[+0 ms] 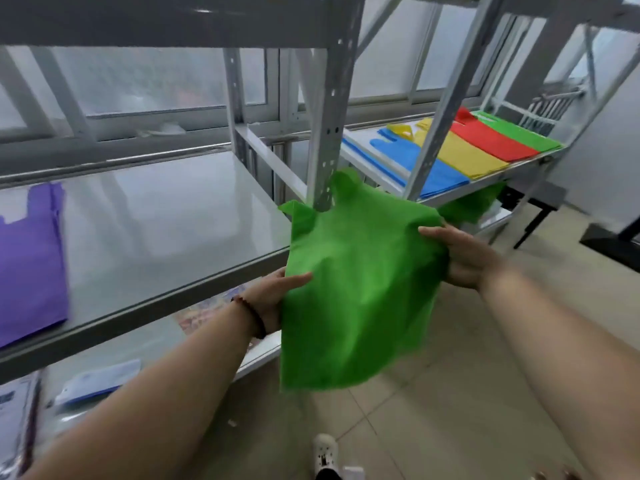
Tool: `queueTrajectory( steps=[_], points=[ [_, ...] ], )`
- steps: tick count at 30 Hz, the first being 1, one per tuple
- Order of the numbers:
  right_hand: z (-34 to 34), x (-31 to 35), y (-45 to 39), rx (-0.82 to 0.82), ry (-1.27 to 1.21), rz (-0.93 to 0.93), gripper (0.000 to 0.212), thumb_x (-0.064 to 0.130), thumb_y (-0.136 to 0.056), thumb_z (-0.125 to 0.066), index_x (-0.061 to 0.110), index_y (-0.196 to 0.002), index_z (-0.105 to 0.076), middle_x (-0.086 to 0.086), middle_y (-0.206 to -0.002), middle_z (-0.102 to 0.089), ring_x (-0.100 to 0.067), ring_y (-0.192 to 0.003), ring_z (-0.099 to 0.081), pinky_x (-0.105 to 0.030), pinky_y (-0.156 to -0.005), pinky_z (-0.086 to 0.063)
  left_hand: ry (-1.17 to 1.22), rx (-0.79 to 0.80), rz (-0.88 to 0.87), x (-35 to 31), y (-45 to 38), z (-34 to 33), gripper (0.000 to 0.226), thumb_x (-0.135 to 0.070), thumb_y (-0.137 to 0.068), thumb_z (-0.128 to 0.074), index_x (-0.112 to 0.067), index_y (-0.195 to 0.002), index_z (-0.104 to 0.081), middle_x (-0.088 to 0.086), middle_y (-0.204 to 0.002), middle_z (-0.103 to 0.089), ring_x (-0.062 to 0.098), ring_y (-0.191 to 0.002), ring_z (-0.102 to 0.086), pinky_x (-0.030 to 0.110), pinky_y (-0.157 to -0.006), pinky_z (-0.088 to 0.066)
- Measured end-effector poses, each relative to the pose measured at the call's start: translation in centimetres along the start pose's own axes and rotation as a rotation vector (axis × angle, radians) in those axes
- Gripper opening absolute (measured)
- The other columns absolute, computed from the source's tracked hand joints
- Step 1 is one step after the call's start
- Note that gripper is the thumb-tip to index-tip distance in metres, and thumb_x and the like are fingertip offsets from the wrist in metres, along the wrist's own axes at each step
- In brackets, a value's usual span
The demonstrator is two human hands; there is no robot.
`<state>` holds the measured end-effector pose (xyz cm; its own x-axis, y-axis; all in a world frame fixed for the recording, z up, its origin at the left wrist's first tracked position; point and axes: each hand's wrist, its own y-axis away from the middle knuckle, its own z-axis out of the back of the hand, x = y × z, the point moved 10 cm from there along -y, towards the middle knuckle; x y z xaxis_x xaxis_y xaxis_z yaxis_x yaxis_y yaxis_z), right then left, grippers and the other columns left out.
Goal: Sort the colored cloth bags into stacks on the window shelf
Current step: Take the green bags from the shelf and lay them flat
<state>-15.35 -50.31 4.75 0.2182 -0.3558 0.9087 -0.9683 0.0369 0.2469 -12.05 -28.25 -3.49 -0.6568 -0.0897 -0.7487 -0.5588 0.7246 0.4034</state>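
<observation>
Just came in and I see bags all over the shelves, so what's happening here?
A person is sorting colored cloth bags. Both hands, left hand and right hand, hold a green bag by its sides in front of the racks. On the far shelf lie blue, yellow, red and green stacks side by side. A purple bag lies on the near shelf.

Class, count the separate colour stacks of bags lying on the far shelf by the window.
4, side by side: blue stack, yellow stack, red stack, green stack. The rack posts may hide more.
</observation>
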Motion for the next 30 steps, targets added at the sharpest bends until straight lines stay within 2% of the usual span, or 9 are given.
queueTrajectory(
  steps=[3, 5, 9, 10, 12, 15, 19, 25, 30],
  points=[
    [4.5, 2.2, 4.0, -0.162, 0.095, 0.029, 0.024, 0.004, -0.091, -0.048, 0.013, -0.109, -0.062, -0.005, -0.090, -0.076, -0.017, -0.076, -0.074, -0.031, -0.067, -0.061, -0.138, 0.163, -0.026, -0.3, -2.3, -6.0, 0.042, 0.017, -0.080, -0.051, -0.010, -0.111, -0.060, 0.013, -0.099, -0.071, 0.027, -0.080, -0.072, 0.045, -0.075, -0.058],
    [7.4, 3.4, 6.6, -0.236, 0.133, 0.038, 0.025, 0.001, -0.091, -0.048, 0.011, -0.110, -0.059, -0.005, -0.087, -0.075, -0.017, -0.072, -0.073, -0.031, -0.067, -0.061, -0.229, 0.197, -0.031, -0.2, -4.1, -8.9, 0.049, 0.021, -0.077, -0.052, -0.009, -0.117, -0.056, 0.014, -0.105, -0.067, 0.027, -0.083, -0.070, 0.044, -0.077, -0.057],
    [13.5, 5.2, 11.0, -0.343, 0.095, 0.056, 0.022, 0.003, -0.089, -0.050, 0.011, -0.105, -0.062, -0.009, -0.088, -0.074, -0.021, -0.073, -0.073, -0.033, -0.066, -0.061, -0.341, 0.185, -0.073, -0.5, -8.1, -13.7, 0.048, 0.024, -0.075, -0.055, -0.013, -0.105, -0.059, 0.004, -0.091, -0.074, 0.019, -0.078, -0.072, 0.037, -0.073, -0.060],
    [14.9, 5.4, 11.9, -0.369, 0.087, 0.058, 0.020, 0.005, -0.089, -0.051, 0.011, -0.104, -0.062, -0.009, -0.086, -0.075, -0.021, -0.072, -0.073, -0.033, -0.063, -0.061, -0.371, 0.182, -0.077, -0.5, -9.1, -14.9, 0.049, 0.023, -0.074, -0.057, -0.012, -0.108, -0.058, 0.004, -0.093, -0.074, 0.022, -0.085, -0.071, 0.040, -0.078, -0.059],
    [17.8, 5.9, 12.9, -0.415, 0.098, 0.059, 0.019, 0.005, -0.088, -0.053, 0.010, -0.104, -0.062, -0.009, -0.082, -0.076, -0.021, -0.071, -0.074, -0.032, -0.060, -0.060, -0.437, 0.175, -0.068, -0.3, -11.5, -17.2, 0.060, 0.020, -0.072, -0.063, -0.010, -0.123, -0.051, 0.011, -0.111, -0.067, 0.031, -0.105, -0.062, 0.049, -0.094, -0.049],
    [22.8, 7.0, 13.7, -0.483, 0.137, 0.064, 0.021, 0.000, -0.087, -0.055, 0.008, -0.106, -0.059, -0.010, -0.078, -0.076, -0.022, -0.068, -0.073, -0.033, -0.058, -0.060, -0.540, 0.142, -0.080, -0.3, -15.9, -20.3, 0.067, 0.015, -0.068, -0.069, -0.017, -0.123, -0.050, 0.015, -0.125, -0.059, 0.034, -0.116, -0.057, 0.055, -0.101, -0.043],
    [30.4, 9.8, 12.8, -0.516, 0.139, 0.091, 0.018, -0.004, -0.086, -0.055, 0.010, -0.097, -0.060, -0.009, -0.075, -0.076, -0.021, -0.065, -0.073, -0.032, -0.056, -0.060, -0.592, 0.125, -0.111, -0.5, -22.8, -24.9, 0.070, 0.011, -0.066, -0.073, -0.015, -0.127, -0.049, 0.014, -0.125, -0.060, 0.033, -0.114, -0.058, 0.054, -0.101, -0.044],
    [42.5, 15.5, 9.9, -0.530, 0.137, 0.114, 0.029, -0.004, -0.083, -0.059, 0.011, -0.108, -0.057, -0.013, -0.088, -0.074, -0.022, -0.070, -0.074, -0.032, -0.059, -0.060, -0.548, 0.165, -0.154, -1.4, -34.3, -32.7, 0.061, 0.013, -0.069, -0.071, -0.024, -0.114, -0.055, 0.017, -0.128, -0.057, 0.037, -0.116, -0.056, 0.059, -0.099, -0.043],
    [51.2, 19.3, 6.3, -0.509, 0.159, 0.095, 0.035, -0.002, -0.085, -0.059, 0.011, -0.117, -0.054, -0.016, -0.103, -0.068, -0.022, -0.074, -0.074, -0.031, -0.061, -0.060, -0.548, 0.119, -0.123, -1.6, -43.0, -37.0, 0.075, 0.007, -0.067, -0.075, -0.022, -0.130, -0.048, 0.012, -0.128, -0.059, 0.035, -0.116, -0.057, 0.056, -0.100, -0.044]
  ],
)
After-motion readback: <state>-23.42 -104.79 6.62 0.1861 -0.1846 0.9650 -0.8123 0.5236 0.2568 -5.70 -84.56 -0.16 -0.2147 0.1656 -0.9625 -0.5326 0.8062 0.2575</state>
